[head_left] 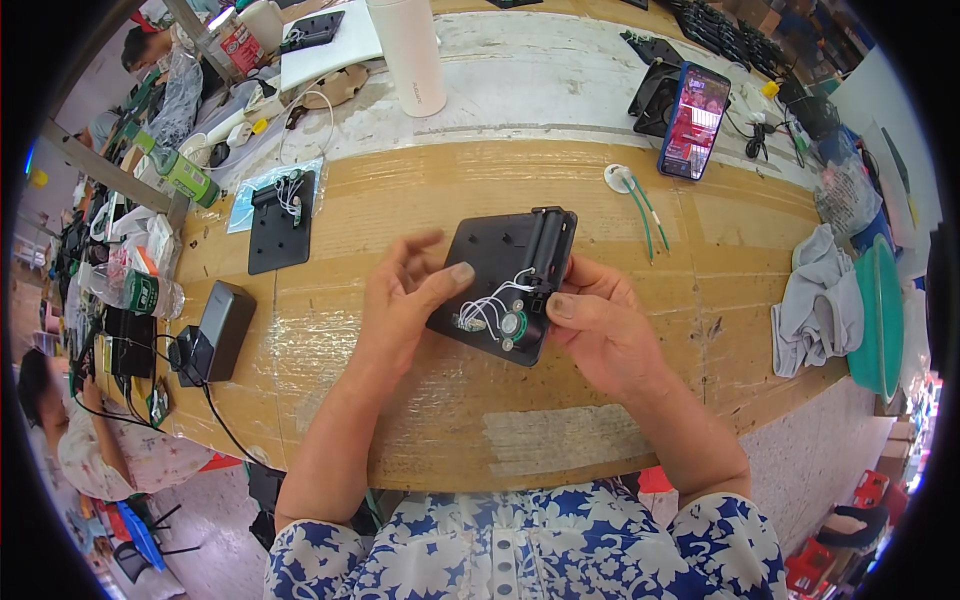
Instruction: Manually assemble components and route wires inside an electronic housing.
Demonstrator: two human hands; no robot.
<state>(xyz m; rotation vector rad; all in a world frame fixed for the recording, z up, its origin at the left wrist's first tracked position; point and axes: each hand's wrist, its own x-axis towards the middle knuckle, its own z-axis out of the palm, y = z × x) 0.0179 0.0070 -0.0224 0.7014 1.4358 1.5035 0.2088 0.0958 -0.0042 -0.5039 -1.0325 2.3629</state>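
One black panel (466,272) stood tilted in the head view, at three o'clock from the left hand (402,295) and ten o'clock from the right hand (603,325). The right pinched its near-right edge, thumb on top, fingers behind. The left had its fingers spread, somewhat blurred, its thumb reaching over the panel's left edge. White wires (490,303) looped across the panel toward its five o'clock corner. From the panel, two green-and-white leads (642,215) lay at two o'clock, a second panel (272,245) between nine and ten.
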